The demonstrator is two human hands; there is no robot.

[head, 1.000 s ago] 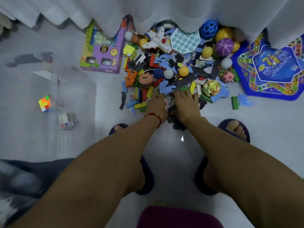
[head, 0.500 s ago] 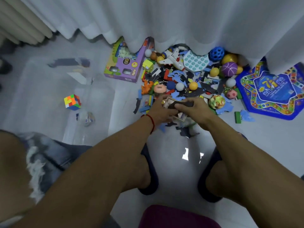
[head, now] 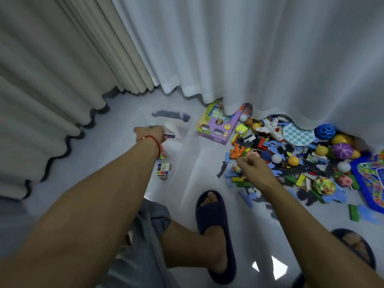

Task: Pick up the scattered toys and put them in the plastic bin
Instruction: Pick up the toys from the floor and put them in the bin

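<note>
Nearest the camera, two bare forearms reach out over the pale floor (head: 116, 190), with dark slippers (head: 216, 231) on the feet below.

The right hand (head: 252, 166) hangs over the near edge of the toy pile (head: 291, 159), its fingers curled in loosely; it is too blurred to tell whether anything is pinched in them.

The left hand (head: 150, 135), with a red string round its wrist, is stretched out over the clear plastic bin (head: 187, 142). Its fingers are curled round a small flat piece (head: 169, 135), purplish and dark. The piece's long axis runs left to right, with the free end sticking out to the right of the hand; its details are blurred.

The bin is see-through, and only faint edges and reflections mark its walls. Inside it, just below the left wrist, lie a cube (head: 163, 171) with white faces and coloured squares and a second coloured cube (head: 162, 155), partly hidden by the wrist.

Right of the bin, the scattered toys lie heaped against the foot of a white curtain (head: 249, 48): blue and black foam puzzle pieces, wooden blocks in several colours, small balls, an orange figure, a white toy plane (head: 271, 127) and a blue holed ball (head: 325, 130).

A purple toy box (head: 218, 126) lies flat beside the bin's far right corner, partly under the curtain hem. A blue game mat (head: 372, 179) lies at the far right edge.
</note>
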